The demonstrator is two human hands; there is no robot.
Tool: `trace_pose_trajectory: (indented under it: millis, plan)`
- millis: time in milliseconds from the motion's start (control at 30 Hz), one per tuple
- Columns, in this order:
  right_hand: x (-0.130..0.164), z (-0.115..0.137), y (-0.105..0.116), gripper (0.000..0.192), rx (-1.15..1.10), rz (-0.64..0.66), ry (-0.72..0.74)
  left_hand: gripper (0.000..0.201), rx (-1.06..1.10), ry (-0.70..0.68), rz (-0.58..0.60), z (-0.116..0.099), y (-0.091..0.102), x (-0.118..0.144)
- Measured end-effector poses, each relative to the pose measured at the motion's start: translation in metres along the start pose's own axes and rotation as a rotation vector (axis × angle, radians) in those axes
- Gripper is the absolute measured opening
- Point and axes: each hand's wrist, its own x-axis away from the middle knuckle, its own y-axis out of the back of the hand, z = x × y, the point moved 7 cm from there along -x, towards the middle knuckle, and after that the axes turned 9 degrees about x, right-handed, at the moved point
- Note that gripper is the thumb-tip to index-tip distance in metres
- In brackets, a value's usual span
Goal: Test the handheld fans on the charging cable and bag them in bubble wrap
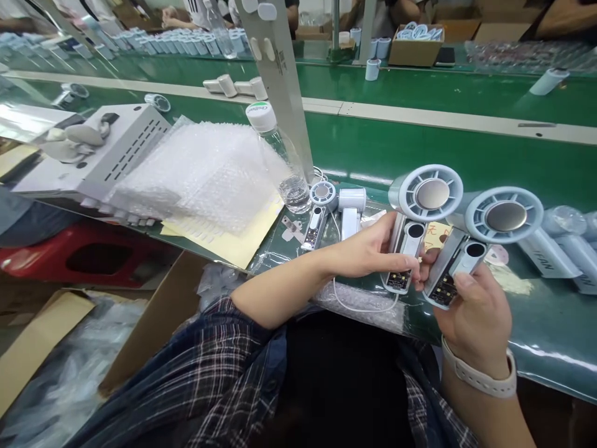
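- Left hand [373, 252] grips one fan [417, 221]; right hand [473, 311] grips another fan [480, 239], both with circuit boards exposed.
- Two more fans [332, 208] lie on the table [420, 143], apparently waiting.

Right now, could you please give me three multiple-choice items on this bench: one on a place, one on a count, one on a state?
1. Where does the water bottle stand?
A. beside the bubble wrap
B. in a cardboard box
C. on the floor

2. How many handheld fans do the person's hands hold?
A. one
B. two
C. four

3. How is the bottle's cap?
A. missing
B. lying on the belt
C. on the bottle

Answers: 1 A, it stands at the wrap's right edge. 2 B, the left hand holds one fan and the right hand another fan. 3 C, the white cap sits on the neck.
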Motion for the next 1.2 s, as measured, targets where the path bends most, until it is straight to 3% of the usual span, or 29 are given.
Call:
trace_pose_trajectory:
  millis: [400,567,733,900,1067,1200]
  plan:
    - [0.004,-0.002,0.002,0.023,-0.017,-0.009,-0.005,0.052,0.001,-0.012,0.016,0.002,-0.003,0.002]
    - [0.002,-0.003,0.004,0.021,0.006,-0.039,-0.023,0.058,-0.052,-0.008,-0.055,0.006,0.008,-0.001]
    - [0.002,-0.006,0.004,0.029,-0.037,-0.104,-0.068,0.058,-0.081,-0.041,-0.237,0.01,0.028,-0.004]
    - [0.003,-0.01,0.0,0.032,-0.03,-0.074,-0.14,0.063,-0.146,-0.084,-0.13,0.008,0.028,-0.006]
    - [0.0,-0.012,0.0,0.033,-0.045,-0.115,-0.157,0.071,-0.144,-0.046,-0.174,0.009,0.033,-0.008]
    - [-0.001,-0.015,0.001,0.033,-0.062,-0.135,-0.151,0.065,-0.152,-0.049,-0.155,0.01,0.03,-0.007]
